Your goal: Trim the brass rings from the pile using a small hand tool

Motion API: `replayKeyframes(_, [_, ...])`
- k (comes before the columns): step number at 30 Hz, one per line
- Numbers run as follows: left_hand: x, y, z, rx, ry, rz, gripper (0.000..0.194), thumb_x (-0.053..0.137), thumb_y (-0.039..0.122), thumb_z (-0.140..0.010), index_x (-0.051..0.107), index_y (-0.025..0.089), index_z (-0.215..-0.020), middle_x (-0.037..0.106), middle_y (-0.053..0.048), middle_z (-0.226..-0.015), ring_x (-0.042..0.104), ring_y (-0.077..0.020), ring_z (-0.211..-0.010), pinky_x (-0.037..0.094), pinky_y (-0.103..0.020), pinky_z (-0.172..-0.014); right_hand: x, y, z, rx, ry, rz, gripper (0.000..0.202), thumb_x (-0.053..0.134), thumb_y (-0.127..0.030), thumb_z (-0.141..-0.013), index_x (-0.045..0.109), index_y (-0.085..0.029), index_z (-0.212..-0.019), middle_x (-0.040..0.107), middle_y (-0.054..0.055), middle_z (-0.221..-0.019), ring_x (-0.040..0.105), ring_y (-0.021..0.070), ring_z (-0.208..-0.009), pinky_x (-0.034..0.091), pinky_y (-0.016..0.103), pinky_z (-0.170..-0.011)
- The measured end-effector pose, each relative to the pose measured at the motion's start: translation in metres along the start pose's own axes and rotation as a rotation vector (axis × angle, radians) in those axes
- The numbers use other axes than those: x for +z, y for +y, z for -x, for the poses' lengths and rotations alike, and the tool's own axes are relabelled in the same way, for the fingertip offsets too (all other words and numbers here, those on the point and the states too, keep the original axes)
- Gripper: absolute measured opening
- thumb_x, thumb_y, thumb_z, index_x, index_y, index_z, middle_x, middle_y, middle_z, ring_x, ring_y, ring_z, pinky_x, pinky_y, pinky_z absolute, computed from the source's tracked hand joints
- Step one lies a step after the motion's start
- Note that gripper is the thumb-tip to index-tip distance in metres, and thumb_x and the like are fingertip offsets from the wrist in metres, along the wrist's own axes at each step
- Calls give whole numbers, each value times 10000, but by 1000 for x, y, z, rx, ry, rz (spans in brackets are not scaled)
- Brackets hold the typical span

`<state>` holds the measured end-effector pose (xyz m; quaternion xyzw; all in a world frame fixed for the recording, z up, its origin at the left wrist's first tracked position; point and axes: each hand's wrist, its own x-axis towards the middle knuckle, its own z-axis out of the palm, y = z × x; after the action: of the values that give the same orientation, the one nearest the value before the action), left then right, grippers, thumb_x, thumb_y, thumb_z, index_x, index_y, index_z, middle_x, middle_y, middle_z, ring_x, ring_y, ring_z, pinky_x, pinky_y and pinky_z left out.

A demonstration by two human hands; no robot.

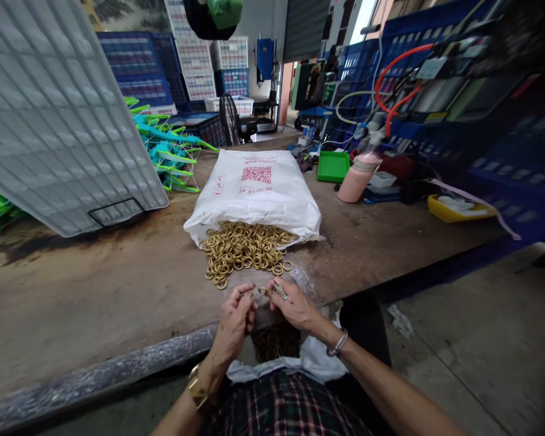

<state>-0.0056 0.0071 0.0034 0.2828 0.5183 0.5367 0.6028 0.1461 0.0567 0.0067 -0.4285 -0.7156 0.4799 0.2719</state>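
Observation:
A white sack [263,188] with red print lies on the brown table, its open mouth facing me. Many gold rings [245,248] spill from it toward the table's front edge. My right hand [293,306] is closed around a small metal tool [280,290], with a single ring [263,291] at its fingertips. Just left of that ring, my left hand [237,315] has its fingers curled near one another; whether anything is between them is too small to tell. Below both hands, more rings [277,342] sit in an open white bag [315,357] at my lap.
A large white crate [68,115] stands tilted at the left, beside green and blue plastic hangers [168,151]. To the right are a green tray [333,166], a pink bottle [358,178] and a yellow tray [458,209]. The table's front edge [118,369] runs below.

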Motion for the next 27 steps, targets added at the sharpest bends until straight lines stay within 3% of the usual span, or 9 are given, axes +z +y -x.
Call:
replayKeyframes(8, [-6, -8, 1, -17, -27, -8, 343, 638, 468, -726, 547, 159, -844, 509, 66, -576, 348, -21, -395, 226, -142, -364, 11, -3, -4, 61, -26, -148, 132, 453, -266, -806, 534, -177, -752, 560, -30, -588, 472, 102, -539, 359, 210, -539])
replayKeyframes(15, [-5, -6, 3, -57, -35, -25, 352, 651, 491, -700, 525, 171, -775, 503, 73, -534, 349, -25, -373, 222, -144, -355, 16, -6, -8, 45, -3, -92, 159, 462, -279, -799, 539, -181, -701, 558, -25, -614, 473, 104, -572, 364, 212, -568])
replayKeyframes(22, [-6, -5, 3, -72, -73, -135, 320, 629, 472, -718, 547, 167, -772, 514, 65, -540, 340, -26, -373, 235, -153, -360, 18, -7, -12, 83, 49, -26, 199, 462, -309, -779, 461, -186, -623, 415, -48, -559, 365, 93, -538, 293, 206, -504])
replayKeyframes(27, [-6, -7, 3, -80, -110, -176, 325, 587, 481, -753, 521, 167, -704, 451, 78, -464, 304, -31, -359, 227, -159, -361, 18, -9, -13, 53, 30, 12, 184, 449, -289, -782, 471, -184, -633, 411, -47, -568, 367, 96, -548, 287, 208, -507])
